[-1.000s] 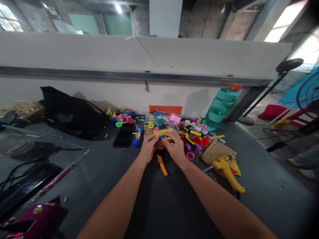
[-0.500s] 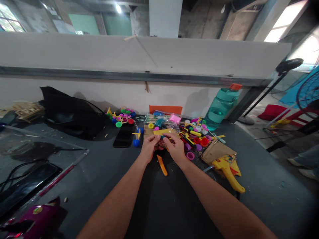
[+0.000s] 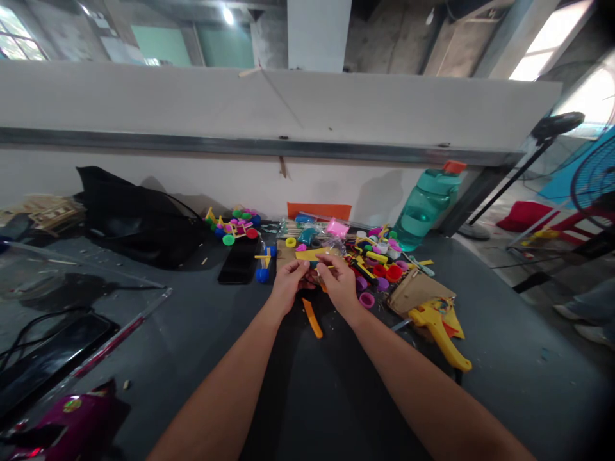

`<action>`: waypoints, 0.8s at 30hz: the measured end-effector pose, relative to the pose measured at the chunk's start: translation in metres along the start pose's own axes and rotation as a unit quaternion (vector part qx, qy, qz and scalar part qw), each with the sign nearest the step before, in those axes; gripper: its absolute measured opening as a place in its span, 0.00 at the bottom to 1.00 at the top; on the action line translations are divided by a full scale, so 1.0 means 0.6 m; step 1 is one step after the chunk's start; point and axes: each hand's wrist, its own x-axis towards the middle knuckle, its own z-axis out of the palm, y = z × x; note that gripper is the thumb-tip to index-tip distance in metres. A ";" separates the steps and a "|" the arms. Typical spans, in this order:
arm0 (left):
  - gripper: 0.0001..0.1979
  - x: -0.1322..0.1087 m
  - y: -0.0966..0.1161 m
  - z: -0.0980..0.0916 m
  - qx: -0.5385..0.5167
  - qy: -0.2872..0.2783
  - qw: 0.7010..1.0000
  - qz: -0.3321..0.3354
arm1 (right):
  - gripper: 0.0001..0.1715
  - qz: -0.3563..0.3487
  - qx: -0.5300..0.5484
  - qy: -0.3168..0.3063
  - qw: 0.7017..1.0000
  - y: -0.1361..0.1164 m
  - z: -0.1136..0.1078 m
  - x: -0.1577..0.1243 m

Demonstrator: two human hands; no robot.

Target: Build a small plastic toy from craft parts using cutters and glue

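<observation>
My left hand (image 3: 289,282) and my right hand (image 3: 339,280) meet in the middle of the table, both with fingers pinched together. Between their fingertips is a small teal piece (image 3: 314,264), mostly covered, so its kind cannot be made out. Just below the hands lies a tool with an orange handle (image 3: 312,319); its head is hidden under them. A yellow strip (image 3: 310,255) shows right behind the fingers. To the right of my right hand are several coloured plastic caps, among them a purple ring-shaped cap (image 3: 367,300) and a red one (image 3: 394,273).
On the right, a yellow hot glue gun (image 3: 439,333) lies by brown cardboard (image 3: 416,291). A teal water bottle (image 3: 423,208) stands behind. Left are a phone (image 3: 237,264), small wheeled models (image 3: 239,229), a black bag (image 3: 139,218) and a clear plastic sheet (image 3: 144,275).
My fingers have shifted slightly around the small teal piece, the right fingertips most. Everything else on the table stays where it was.
</observation>
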 end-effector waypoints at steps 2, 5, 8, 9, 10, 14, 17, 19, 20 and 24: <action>0.15 0.000 0.000 0.000 -0.005 0.003 1.000 -0.003 | 0.14 -0.014 -0.019 -0.011 1.000 0.002 0.001 -0.001; 0.15 0.000 0.001 0.001 -0.007 0.005 1.000 -0.004 | 0.12 -0.039 -0.056 -0.022 0.997 0.004 0.001 -0.001; 0.15 -0.001 0.004 0.003 -0.010 0.015 1.000 0.003 | 0.11 -0.036 -0.058 -0.005 0.998 0.006 0.001 0.002; 0.15 -0.002 0.005 0.004 -0.013 0.019 1.000 0.010 | 0.11 -0.035 -0.058 0.002 0.998 0.007 0.001 0.003; 0.15 -0.003 0.007 0.005 -0.015 0.022 0.999 0.020 | 0.11 -0.035 -0.059 0.006 0.998 0.008 0.001 0.004; 0.18 -0.005 0.011 0.007 -0.010 0.021 0.999 0.033 | 0.12 -0.028 -0.065 0.007 0.997 0.010 0.001 0.004; 0.18 -0.004 0.009 0.006 -0.002 0.015 1.000 0.019 | 0.12 -0.018 -0.062 0.010 0.998 0.011 0.001 0.003; 0.17 -0.003 0.007 0.004 0.000 0.013 1.000 0.016 | 0.13 -0.015 -0.060 0.011 0.998 0.012 0.001 0.003; 0.17 -0.003 0.006 0.003 0.000 0.013 1.000 0.017 | 0.13 -0.014 -0.059 0.011 0.998 0.013 0.002 0.003; 0.16 -0.002 0.005 0.003 -0.001 0.015 1.000 0.020 | 0.13 -0.010 -0.055 0.007 0.998 0.013 0.002 0.002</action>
